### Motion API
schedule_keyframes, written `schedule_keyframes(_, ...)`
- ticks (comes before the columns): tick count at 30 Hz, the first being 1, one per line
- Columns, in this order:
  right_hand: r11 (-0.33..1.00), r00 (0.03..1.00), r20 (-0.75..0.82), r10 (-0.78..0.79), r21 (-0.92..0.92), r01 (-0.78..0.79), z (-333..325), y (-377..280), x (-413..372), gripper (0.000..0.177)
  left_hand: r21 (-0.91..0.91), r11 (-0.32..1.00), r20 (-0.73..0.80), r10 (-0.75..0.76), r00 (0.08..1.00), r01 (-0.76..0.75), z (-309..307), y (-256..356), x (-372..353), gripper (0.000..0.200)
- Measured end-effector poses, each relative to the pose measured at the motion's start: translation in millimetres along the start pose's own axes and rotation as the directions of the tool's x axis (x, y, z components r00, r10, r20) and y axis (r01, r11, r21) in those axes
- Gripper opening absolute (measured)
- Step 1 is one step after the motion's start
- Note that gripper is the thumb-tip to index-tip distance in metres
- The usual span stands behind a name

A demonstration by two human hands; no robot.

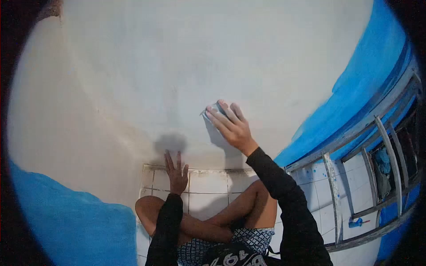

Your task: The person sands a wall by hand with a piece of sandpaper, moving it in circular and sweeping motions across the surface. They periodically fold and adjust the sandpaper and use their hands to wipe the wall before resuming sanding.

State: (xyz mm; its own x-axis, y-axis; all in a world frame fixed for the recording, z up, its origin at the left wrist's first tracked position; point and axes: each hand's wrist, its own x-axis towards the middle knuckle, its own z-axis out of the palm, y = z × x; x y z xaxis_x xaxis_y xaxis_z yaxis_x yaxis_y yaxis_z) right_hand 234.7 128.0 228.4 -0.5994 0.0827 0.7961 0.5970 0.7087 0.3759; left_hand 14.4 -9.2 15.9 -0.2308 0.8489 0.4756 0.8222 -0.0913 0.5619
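My right hand presses a folded piece of grey sandpaper against the white wall. Its fingers lie over the sheet, and one pale corner pokes out at the left. Lower down and to the left, my left hand is empty, with its fingers spread and pointing up toward the bottom of the wall. Shadows of both arms fall on the wall. My crossed legs rest on the tiled floor below my hands.
Blue paint covers the wall at lower left, and another blue area curves down the right side. A wooden ladder stands at the right, with a blue-headed tool near its foot. White tiles meet the wall's base.
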Motion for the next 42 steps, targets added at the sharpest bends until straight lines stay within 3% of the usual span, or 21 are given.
schedule_keyframes(4,0.983,0.991,-0.076,0.107,0.155,-0.094,-23,31,5,0.042,0.021,1.0,-0.004,0.001,1.0,-0.001,4,-8,-2,0.064)
schedule_keyframes(6,0.97,0.934,-0.266,0.241,0.086,-0.226,-34,43,12,0.041,0.032,0.999,-0.026,0.014,1.0,-0.013,9,-11,-3,0.065)
schedule_keyframes(9,0.952,0.92,-0.25,0.302,0.124,-0.279,-22,25,9,0.04,0.106,0.994,0.003,0.002,1.0,-0.002,12,-12,-3,0.067)
schedule_keyframes(12,0.994,0.999,0.031,0.042,0.102,-0.045,-6,3,-2,0.039,0.048,0.998,-0.02,0.047,0.999,-0.046,10,-9,-3,0.069)
schedule_keyframes(13,0.994,0.998,0.029,0.05,0.099,-0.053,-7,7,-3,0.039,0.025,0.999,-0.011,0.046,0.999,-0.045,6,-6,-3,0.07)
schedule_keyframes(16,0.998,0.998,-0.023,0.065,-0.013,-0.065,-16,30,5,0.046,0.025,0.999,0.025,0.026,0.999,-0.027,5,-9,-1,0.073)
schedule_keyframes(18,0.961,0.912,-0.305,0.274,0.05,-0.272,-30,40,25,0.037,0.044,0.999,0.044,-0.001,0.999,-0.001,11,-9,-2,0.076)
schedule_keyframes(20,0.952,0.889,-0.339,0.307,0.095,-0.292,-19,32,26,0.037,0.086,0.991,-0.006,0.105,0.994,-0.104,13,-9,-3,0.083)
schedule_keyframes(22,0.978,0.986,-0.059,0.157,0.146,-0.147,1,17,8,0.038,0.109,0.99,0.017,0.085,0.996,-0.086,20,-12,-4,0.085)
schedule_keyframes(24,0.973,0.985,0.162,-0.065,0.228,0.027,0,-2,4,0.046,0.134,0.989,0.041,0.062,0.997,-0.067,21,-11,-3,0.087)
schedule_keyframes(25,0.974,0.985,0.163,-0.062,0.227,0.024,-3,-2,5,0.046,0.135,0.988,0.034,0.067,0.997,-0.071,19,-8,-4,0.086)
schedule_keyframes(27,0.939,0.935,0.257,-0.243,0.304,0.161,-9,4,8,0.046,0.14,0.987,0.024,0.072,0.997,-0.075,15,-9,-3,0.085)
schedule_keyframes(28,0.938,0.935,0.258,-0.244,0.308,0.16,-16,12,12,0.046,0.087,0.992,0.026,0.089,0.996,-0.091,14,-11,-4,0.083)
schedule_keyframes(30,0.992,0.987,0.102,-0.124,0.046,0.12,-29,33,24,0.045,0.028,0.995,0.014,0.095,0.995,-0.095,13,-9,-2,0.081)
schedule_keyframes(31,0.99,0.985,0.102,-0.138,0.053,0.134,-27,32,28,0.045,0.045,0.997,0.032,0.068,0.997,-0.07,11,-6,-2,0.078)
schedule_keyframes(33,1.0,0.997,-0.08,0.021,0.006,-0.02,-24,25,36,0.044,0.064,0.997,0.04,0.034,0.999,-0.037,11,-2,-3,0.076)
schedule_keyframes(34,1.0,0.996,-0.085,0.017,0.009,-0.016,-16,15,32,0.044,0.063,0.997,0.037,0.04,0.998,-0.043,12,-2,-3,0.075)
schedule_keyframes(36,0.958,0.951,0.213,-0.223,0.228,0.173,2,-8,23,0.045,0.072,0.996,0.03,0.049,0.998,-0.052,15,-5,-2,0.075)
schedule_keyframes(38,0.938,0.942,0.174,-0.286,0.25,0.239,12,-9,27,0.046,0.102,0.994,0.094,0.033,0.995,-0.042,17,-10,-4,0.075)
schedule_keyframes(40,0.913,0.925,0.14,-0.352,0.269,0.307,13,-4,46,0.047,0.092,0.99,0.059,0.104,0.993,-0.109,17,-16,-6,0.075)
schedule_keyframes(42,0.974,0.983,-0.097,-0.155,0.154,0.169,-1,12,74,0.048,0.038,0.999,0.172,-0.006,0.985,-0.001,24,-19,-8,0.074)
